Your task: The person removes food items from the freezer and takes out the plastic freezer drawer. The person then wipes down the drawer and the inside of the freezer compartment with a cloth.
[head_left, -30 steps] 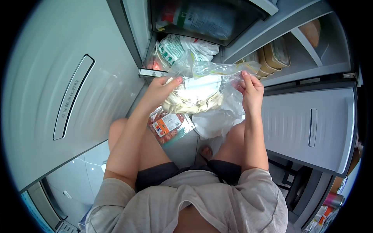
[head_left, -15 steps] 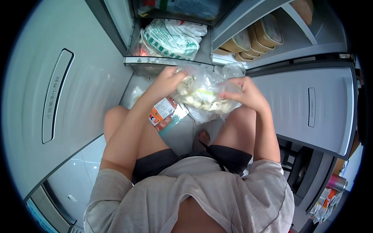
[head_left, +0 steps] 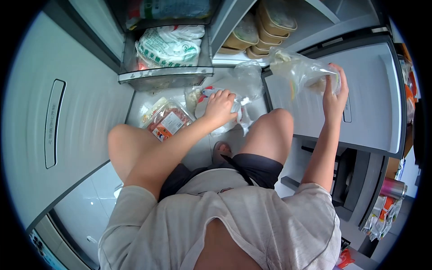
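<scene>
My right hand (head_left: 335,90) is raised at the right and grips a clear plastic bag (head_left: 301,69) of pale food pieces by one end. The bag hangs sideways in front of the right fridge door. Down between my knees, my left hand (head_left: 219,108) has its fingers curled onto a white plastic bag (head_left: 244,118) on the floor; its fingertips are partly hidden. Beside my left forearm lies a clear tray of red meat (head_left: 163,122) with an orange and white label. A small clear bag of pale pieces (head_left: 192,98) lies just beyond it.
An open freezer drawer (head_left: 166,72) holds a white bag with green print (head_left: 168,47). Brown food containers with clear lids (head_left: 275,20) are stacked in the compartment to its right. Large fridge doors (head_left: 85,94) stand open on both sides of me.
My right hand has carried the clear bag of pale pieces to the right. My left hand has let go of it and moved down to the white bag. The view has shifted.
</scene>
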Demonstrator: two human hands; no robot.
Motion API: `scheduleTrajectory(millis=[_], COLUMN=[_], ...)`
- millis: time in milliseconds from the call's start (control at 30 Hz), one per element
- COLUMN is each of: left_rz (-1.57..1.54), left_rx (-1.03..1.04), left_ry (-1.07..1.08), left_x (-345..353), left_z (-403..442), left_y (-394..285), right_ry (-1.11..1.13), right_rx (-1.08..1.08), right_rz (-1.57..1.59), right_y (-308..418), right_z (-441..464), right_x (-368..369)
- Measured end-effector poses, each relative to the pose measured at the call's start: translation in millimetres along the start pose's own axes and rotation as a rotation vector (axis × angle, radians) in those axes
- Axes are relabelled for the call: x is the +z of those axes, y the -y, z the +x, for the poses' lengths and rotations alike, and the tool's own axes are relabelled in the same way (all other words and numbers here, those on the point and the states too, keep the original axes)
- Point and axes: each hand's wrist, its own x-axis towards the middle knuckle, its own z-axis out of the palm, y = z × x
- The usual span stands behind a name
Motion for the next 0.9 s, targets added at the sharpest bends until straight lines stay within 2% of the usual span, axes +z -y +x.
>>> scheduleTrajectory(millis=[67, 200, 233, 333, 433, 600, 633, 733, 833, 900], left_rz=[0.108, -0.162, -0.184, -0.270, -0.436, -0.764, -0.845, -1.105, -0.454, -0.319], left_rx=[-0.065, -0.421, -0.319, -0.343, -0.363, -0.365, -0.354, -0.286, 0.004, 0.103], left_ry=[-0.026, -0.056, -0.241, -0.188, -0.264, 0.014, 0.049, -0.172, -0.184, -0.162], left_x=[28.2, 40.2, 37.8, 42.4, 37.7, 4.0, 1.6, -2.6, -14.9, -24.6], left_z=[5.3, 27.8, 30.5, 34.7, 35.1, 17.1, 11.5, 11.4, 35.3, 67.2], left_y=[6.2, 25.3, 23.5, 28.7, 29.0, 16.8, 16.7, -4.7, -3.2, -0.5], right_ry=[-0.122, -0.231, -0.281, -0.256, -0.190, -0.101, -0.101, -0.072, 0.018, 0.020], right_rx=[0.112, 0.368, 0.414, 0.414, 0.414, 0.452, 0.506, 0.612, 0.623, 0.615], right_rz=[0.195, 0.631, 0.722, 0.856, 0.905, 1.022, 1.167, 1.529, 1.732, 1.784], right_y=[-11.8, -54.9, -55.6, -78.2, -91.4, -126.1, -123.0, -107.5, -104.2, -107.5], right_z=[3.7, -0.9, -4.1, -19.8, -37.6, -65.5, -67.9, -78.9, -88.4, -91.8], right_x=[-8.0, -22.8, -21.8, -17.6, -12.6, 16.4, 22.5, 44.5, 63.7, 70.2])
